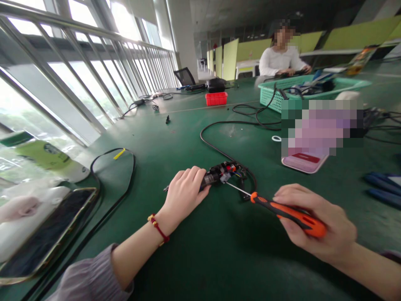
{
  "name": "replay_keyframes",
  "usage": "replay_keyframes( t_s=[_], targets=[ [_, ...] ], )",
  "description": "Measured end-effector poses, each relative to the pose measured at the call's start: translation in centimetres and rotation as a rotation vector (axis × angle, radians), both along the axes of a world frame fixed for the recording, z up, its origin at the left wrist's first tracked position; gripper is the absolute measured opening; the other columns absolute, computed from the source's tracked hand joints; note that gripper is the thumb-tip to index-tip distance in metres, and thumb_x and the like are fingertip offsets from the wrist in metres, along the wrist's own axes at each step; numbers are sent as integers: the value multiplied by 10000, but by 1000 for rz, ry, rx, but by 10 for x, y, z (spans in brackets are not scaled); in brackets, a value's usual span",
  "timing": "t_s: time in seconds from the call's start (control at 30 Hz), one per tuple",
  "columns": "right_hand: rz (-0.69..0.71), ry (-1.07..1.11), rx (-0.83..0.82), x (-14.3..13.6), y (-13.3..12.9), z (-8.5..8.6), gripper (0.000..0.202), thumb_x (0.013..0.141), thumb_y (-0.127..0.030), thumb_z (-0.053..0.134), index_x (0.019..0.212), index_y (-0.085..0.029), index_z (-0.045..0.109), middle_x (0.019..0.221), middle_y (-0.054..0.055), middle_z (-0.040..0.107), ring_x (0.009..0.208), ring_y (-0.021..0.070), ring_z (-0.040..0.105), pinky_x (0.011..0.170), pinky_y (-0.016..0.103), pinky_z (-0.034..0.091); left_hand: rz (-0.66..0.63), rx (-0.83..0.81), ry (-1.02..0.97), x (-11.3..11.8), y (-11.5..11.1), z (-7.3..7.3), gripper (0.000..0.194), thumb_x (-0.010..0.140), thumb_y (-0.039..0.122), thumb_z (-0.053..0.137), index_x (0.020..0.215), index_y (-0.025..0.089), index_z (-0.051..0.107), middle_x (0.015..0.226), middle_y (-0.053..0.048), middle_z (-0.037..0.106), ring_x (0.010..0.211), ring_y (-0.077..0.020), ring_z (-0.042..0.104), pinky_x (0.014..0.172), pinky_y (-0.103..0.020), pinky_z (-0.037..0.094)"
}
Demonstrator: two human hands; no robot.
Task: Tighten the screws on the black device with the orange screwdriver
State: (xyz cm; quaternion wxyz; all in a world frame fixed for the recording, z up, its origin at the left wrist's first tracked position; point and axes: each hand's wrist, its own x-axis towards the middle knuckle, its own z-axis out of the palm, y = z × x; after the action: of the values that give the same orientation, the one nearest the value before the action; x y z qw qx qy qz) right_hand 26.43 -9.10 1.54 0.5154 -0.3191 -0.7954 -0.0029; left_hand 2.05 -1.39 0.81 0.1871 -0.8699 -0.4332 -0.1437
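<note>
My left hand [188,192] is closed around a dark, elongated device [210,179], pressing it down on the green table. Its right end lies open, showing small red, orange and grey parts and thin wires. A black cable leads from that end; I cannot tell what kind of device it is. In my right hand [316,221] is an orange and black screwdriver [291,214], gripped by its handle. The thin shaft points left and its tip meets the grey part at the device's open end. The device's left part is mostly under my left hand.
On the left lie a phone [46,234], a green-capped bottle [46,156] and a looped black cable [134,167]. A pinkish phone [308,161], partly pixelated, and blue-handled tools [384,184] are right. Farther back are a red basket [216,99], a loaded green basket [271,96] and a seated person [280,60].
</note>
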Motion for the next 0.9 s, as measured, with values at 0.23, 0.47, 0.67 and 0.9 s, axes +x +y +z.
replay_keyframes(
  t_s=[0.23,0.47,0.67,0.9],
  targets=[
    [11,42,-3,-1,1,-2,448,666,-69,574,1089,-196,500,800,46,592,766,196,608,630,333,539,34,-28,20,1,-1,0,214,825,318,511,976,170,482,852,-25,610,720,-178,572,645,-292,427],
    [-39,52,0,2,0,-2,445,683,-82,569,1107,-198,501,841,68,609,779,194,616,612,308,543,42,-25,34,1,-1,0,213,831,321,494,983,173,479,842,-25,612,717,-174,579,641,-294,429],
    [-41,-70,33,0,0,-1,356,687,-119,589,1027,-208,531,733,25,614,742,201,635,649,345,556,23,-14,44,1,-1,0,218,836,310,480,1005,173,480,853,-27,612,740,-171,580,657,-291,430],
    [-62,31,-6,0,-1,0,409,680,-99,574,1066,-219,516,816,58,628,759,199,636,625,320,553,14,-22,49,0,0,0,221,834,307,476,1009,173,482,859,-19,603,743,-177,574,651,-302,438]
  ],
)
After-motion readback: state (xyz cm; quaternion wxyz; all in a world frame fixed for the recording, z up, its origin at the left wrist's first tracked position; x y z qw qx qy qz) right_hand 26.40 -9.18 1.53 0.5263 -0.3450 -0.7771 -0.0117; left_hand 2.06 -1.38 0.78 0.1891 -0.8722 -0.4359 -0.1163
